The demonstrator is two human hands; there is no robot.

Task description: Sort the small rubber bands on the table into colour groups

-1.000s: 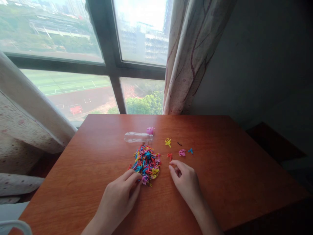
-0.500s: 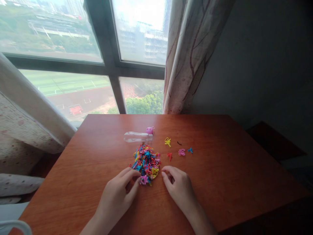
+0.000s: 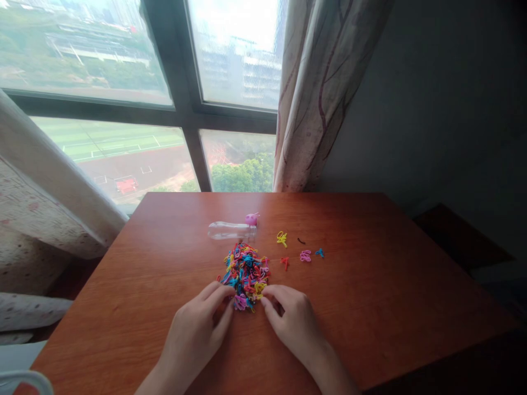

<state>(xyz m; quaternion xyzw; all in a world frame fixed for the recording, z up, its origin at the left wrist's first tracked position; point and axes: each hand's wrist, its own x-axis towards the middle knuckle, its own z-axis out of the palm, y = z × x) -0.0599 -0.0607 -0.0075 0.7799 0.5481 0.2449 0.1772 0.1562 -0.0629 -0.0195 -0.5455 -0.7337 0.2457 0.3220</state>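
Note:
A heap of small coloured rubber bands [image 3: 246, 271] lies in the middle of the reddish wooden table [image 3: 370, 285]. My left hand [image 3: 197, 329] rests at the heap's near left edge, with finger and thumb curved apart beside a pink band [image 3: 240, 302]. At the heap's near right edge my right hand [image 3: 290, 323] has its fingertips pinched together; what they hold is hidden. Small sorted groups lie to the right of the heap: yellow [image 3: 282, 238], red [image 3: 285, 262], pink [image 3: 305, 255], blue [image 3: 320, 253] and one dark band [image 3: 301, 241].
A clear plastic bottle [image 3: 226, 230] with a pink cap [image 3: 251, 219] lies on its side behind the heap. Curtains [image 3: 321, 93] hang at the window behind the table. A dark wall and a low dark piece of furniture [image 3: 461, 241] are at the right.
My right hand has moved left from near the red bands to the heap's near edge and closed its fingertips. My left hand has curled slightly and stayed at the heap.

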